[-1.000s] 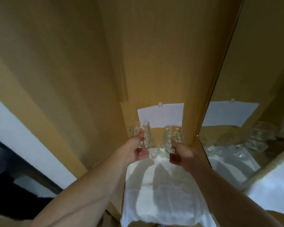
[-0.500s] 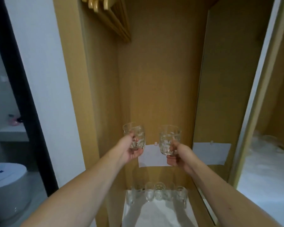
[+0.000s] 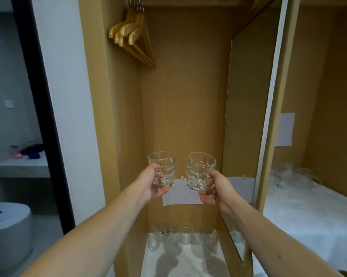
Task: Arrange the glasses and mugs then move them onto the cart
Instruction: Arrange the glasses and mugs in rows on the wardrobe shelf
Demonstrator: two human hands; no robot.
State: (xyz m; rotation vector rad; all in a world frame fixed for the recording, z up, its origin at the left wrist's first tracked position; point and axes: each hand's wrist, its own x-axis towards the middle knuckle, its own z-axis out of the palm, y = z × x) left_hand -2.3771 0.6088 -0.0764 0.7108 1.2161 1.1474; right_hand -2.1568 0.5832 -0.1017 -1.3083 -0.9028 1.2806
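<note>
1. Your left hand point(image 3: 154, 183) is wrapped round the handle side of a dimpled glass mug point(image 3: 164, 168); upright, so the grip looks secure.
2. Your right hand point(image 3: 214, 189) grips a second dimpled mug point(image 3: 199, 171) by its handle, just beside the first, not touching. Probably raised clear for carrying.
3. Both mugs hang well above the white cloth point(image 3: 180, 264) on the wardrobe floor.
4. Remaining glasses point(image 3: 185, 230) stand in a row at the cloth's far edge.
5. Wooden hangers point(image 3: 132, 35) hang high above the cloth.
6. No cart in view.

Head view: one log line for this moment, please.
left hand: holds clear dimpled glass mug | right hand: holds second clear dimpled glass mug | mugs: upright, apart | more glassware: on white cloth below
</note>
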